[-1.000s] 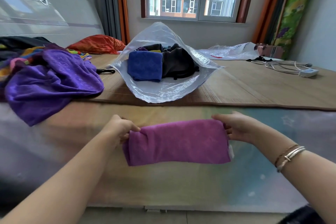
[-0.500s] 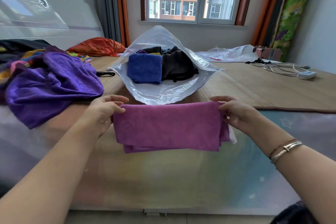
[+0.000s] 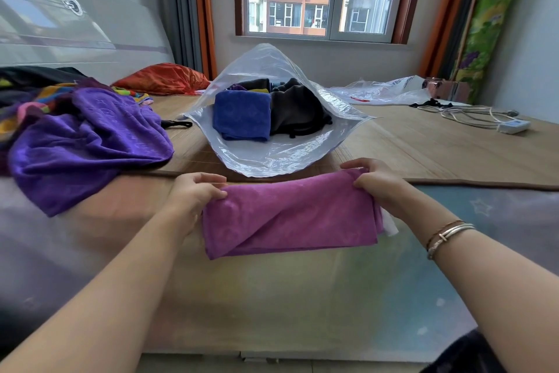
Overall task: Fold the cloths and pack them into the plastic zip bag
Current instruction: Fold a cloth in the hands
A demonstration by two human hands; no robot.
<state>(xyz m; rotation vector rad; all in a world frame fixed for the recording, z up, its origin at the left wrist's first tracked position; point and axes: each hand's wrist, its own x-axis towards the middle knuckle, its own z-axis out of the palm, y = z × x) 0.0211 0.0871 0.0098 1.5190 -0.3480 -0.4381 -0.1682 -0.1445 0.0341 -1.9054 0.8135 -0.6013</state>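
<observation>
A folded magenta cloth (image 3: 287, 218) hangs between my hands just in front of the plastic zip bag (image 3: 272, 157). My left hand (image 3: 193, 194) pinches its upper left corner and my right hand (image 3: 375, 182) pinches its upper right corner. The bag lies on the bed mat with its mouth open toward me. Inside it sit a folded blue cloth (image 3: 242, 118) and a dark grey cloth (image 3: 298, 114). A white label shows at the magenta cloth's right edge.
A heap of unfolded cloths with a purple towel (image 3: 87, 142) on top lies at the left. An orange pillow (image 3: 163, 79) is behind it. Another plastic bag (image 3: 381, 91) and a white power strip (image 3: 512, 126) with cables lie at the right.
Both hands have lifted the magenta cloth and carried it forward, from low in front of the bed up to the bag's mouth. The bag and its contents have not moved.
</observation>
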